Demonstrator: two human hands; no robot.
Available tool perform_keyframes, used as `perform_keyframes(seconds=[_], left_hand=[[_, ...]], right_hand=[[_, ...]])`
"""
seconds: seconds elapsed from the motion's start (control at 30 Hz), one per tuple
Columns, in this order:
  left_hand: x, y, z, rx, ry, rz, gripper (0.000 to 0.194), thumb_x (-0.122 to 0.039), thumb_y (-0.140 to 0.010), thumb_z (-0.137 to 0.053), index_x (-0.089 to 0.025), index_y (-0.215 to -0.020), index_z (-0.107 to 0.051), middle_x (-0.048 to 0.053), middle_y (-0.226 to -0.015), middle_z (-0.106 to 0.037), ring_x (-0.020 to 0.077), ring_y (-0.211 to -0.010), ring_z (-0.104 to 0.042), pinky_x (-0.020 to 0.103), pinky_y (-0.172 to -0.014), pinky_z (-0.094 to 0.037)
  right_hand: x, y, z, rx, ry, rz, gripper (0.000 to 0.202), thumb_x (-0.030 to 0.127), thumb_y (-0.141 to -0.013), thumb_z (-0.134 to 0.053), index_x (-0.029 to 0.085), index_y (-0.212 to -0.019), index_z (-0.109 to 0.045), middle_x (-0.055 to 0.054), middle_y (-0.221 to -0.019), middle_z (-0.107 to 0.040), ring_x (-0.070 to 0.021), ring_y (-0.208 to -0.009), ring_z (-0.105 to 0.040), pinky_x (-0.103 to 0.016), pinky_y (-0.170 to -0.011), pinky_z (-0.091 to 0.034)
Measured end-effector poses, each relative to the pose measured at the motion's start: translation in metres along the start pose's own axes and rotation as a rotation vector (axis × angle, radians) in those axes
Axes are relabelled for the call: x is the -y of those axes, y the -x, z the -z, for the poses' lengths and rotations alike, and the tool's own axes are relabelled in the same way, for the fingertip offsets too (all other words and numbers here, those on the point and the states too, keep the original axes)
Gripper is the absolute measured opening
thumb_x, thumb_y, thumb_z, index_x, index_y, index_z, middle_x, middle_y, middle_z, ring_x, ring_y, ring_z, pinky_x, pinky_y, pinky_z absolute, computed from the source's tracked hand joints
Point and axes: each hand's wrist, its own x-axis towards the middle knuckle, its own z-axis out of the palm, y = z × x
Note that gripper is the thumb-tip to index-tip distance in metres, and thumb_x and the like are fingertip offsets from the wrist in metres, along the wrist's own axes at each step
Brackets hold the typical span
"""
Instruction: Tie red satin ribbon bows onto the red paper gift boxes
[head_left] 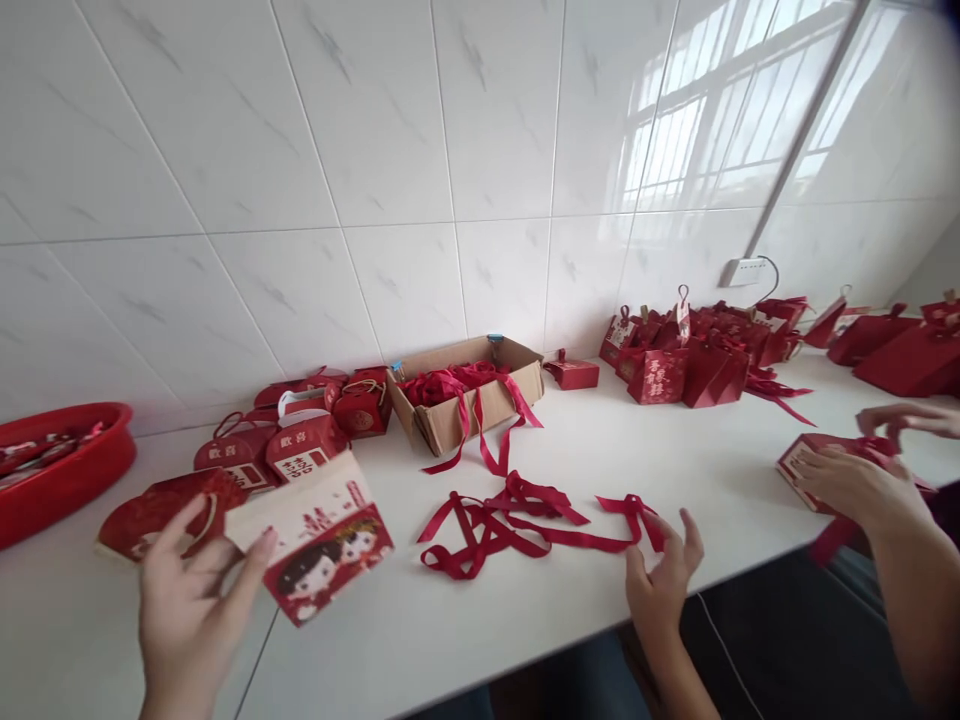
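My left hand [199, 600] is at the lower left, its thumb over the edge of a tilted cream-and-red gift box [330, 560] printed with a cartoon couple. It grips the box at that edge; the fingers behind are partly hidden. My right hand [664, 575] is at the table's front edge, thumb and fingers apart, right beside the end of a red ribbon [634, 505]. Whether the fingertips touch that ribbon, I cannot tell. Between my hands lies a loose tangle of red ribbon [480, 530] on the white table [540, 620].
A cardboard box [442, 425] of red ribbons stands against the tiled wall. Red gift boxes [300, 445] cluster left of it, near a red basin [112, 455]. More red boxes [660, 375] stand back right. At right, another person's hands [862, 490] work on a red box [799, 465].
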Motion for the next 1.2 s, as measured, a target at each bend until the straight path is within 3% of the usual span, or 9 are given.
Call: perform_keyframes(seconds=[0.13,0.27,0.43,0.57,0.7,0.77,0.87,0.97,1.2], left_hand=[[-0.025,0.074,-0.027,0.349,0.077,0.118,0.089,-0.049,-0.063,-0.076,-0.025,-0.139,-0.036,0.004,-0.083,-0.074,0.0291,-0.085,-0.07,0.045,-0.08,-0.058],[-0.013,0.127,-0.062,0.633,0.098,0.043,0.07,-0.043,-0.078,-0.065,-0.025,-0.139,-0.034,0.008,-0.095,-0.074,0.0262,-0.089,-0.07,0.037,-0.075,-0.06],[-0.001,0.159,-0.094,0.695,0.147,0.082,0.056,-0.043,-0.086,-0.054,-0.023,-0.134,-0.035,0.013,-0.112,-0.068,0.0257,-0.105,-0.065,0.037,-0.086,-0.055],[-0.01,0.147,-0.105,0.744,0.124,0.021,0.043,-0.045,-0.088,-0.05,-0.022,-0.124,-0.043,0.01,-0.1,-0.069,0.0218,-0.093,-0.067,0.032,-0.082,-0.055],[-0.017,0.094,-0.139,0.486,-0.172,-0.307,0.032,-0.035,-0.097,-0.023,-0.02,-0.105,-0.05,0.01,-0.102,-0.065,0.0198,-0.098,-0.063,0.034,-0.085,-0.052],[-0.017,0.057,-0.164,0.418,-0.254,-0.365,0.028,-0.035,-0.094,-0.034,-0.019,-0.113,-0.047,0.015,-0.119,-0.058,0.0252,-0.115,-0.054,0.043,-0.096,-0.044],[-0.011,0.005,-0.197,0.413,-0.409,-0.456,0.029,-0.026,-0.086,-0.049,-0.016,-0.113,-0.05,0.019,-0.128,-0.052,0.0336,-0.131,-0.035,0.055,-0.106,-0.024],[-0.004,-0.024,-0.209,0.501,-0.538,-0.511,0.017,-0.02,-0.082,-0.05,-0.017,-0.099,-0.056,0.017,-0.111,-0.063,0.0345,-0.118,-0.047,0.055,-0.096,-0.032],[0.003,0.0,-0.163,0.613,-0.612,-0.68,0.01,-0.02,-0.085,-0.046,-0.021,-0.085,-0.057,0.007,-0.088,-0.068,0.0259,-0.093,-0.058,0.039,-0.08,-0.041]], right_hand=[[0.035,0.016,0.005,0.286,-0.413,0.038,0.033,0.023,-0.087,-0.051,0.022,-0.12,-0.048,-0.013,-0.119,-0.059,-0.0287,-0.115,-0.056,-0.05,-0.096,-0.046],[0.077,0.023,0.007,0.571,-0.526,0.23,0.056,0.022,-0.082,-0.06,0.026,-0.134,-0.038,-0.013,-0.133,-0.053,-0.0296,-0.123,-0.051,-0.047,-0.099,-0.046],[0.092,0.01,0.005,0.579,-0.508,0.283,0.04,0.02,-0.081,-0.063,0.026,-0.119,-0.054,-0.008,-0.105,-0.069,-0.0234,-0.098,-0.066,-0.035,-0.084,-0.055],[0.09,0.002,0.007,0.621,-0.47,0.178,0.018,0.022,-0.082,-0.061,0.022,-0.1,-0.062,-0.005,-0.087,-0.07,-0.0202,-0.081,-0.067,-0.028,-0.071,-0.055],[0.09,0.005,0.008,0.681,-0.487,0.101,0.01,0.027,-0.081,-0.062,0.023,-0.089,-0.067,-0.003,-0.079,-0.069,-0.0216,-0.072,-0.065,-0.03,-0.063,-0.054],[0.089,0.008,0.008,0.672,-0.531,0.026,0.009,0.03,-0.079,-0.065,0.025,-0.085,-0.067,-0.002,-0.075,-0.069,-0.022,-0.067,-0.065,-0.031,-0.058,-0.054],[0.083,0.004,0.01,0.552,-0.625,-0.075,0.007,0.032,-0.077,-0.067,0.026,-0.081,-0.067,-0.002,-0.072,-0.069,-0.0218,-0.064,-0.064,-0.031,-0.055,-0.054],[0.074,-0.018,0.018,0.232,-0.725,-0.155,0.01,0.029,-0.073,-0.072,0.023,-0.078,-0.067,-0.004,-0.076,-0.07,-0.0215,-0.073,-0.066,-0.032,-0.063,-0.055],[0.039,-0.109,0.025,-0.326,-0.709,-0.244,0.028,0.031,-0.058,-0.082,0.015,-0.074,-0.067,-0.003,-0.075,-0.068,-0.018,-0.071,-0.063,-0.035,-0.069,-0.053]])
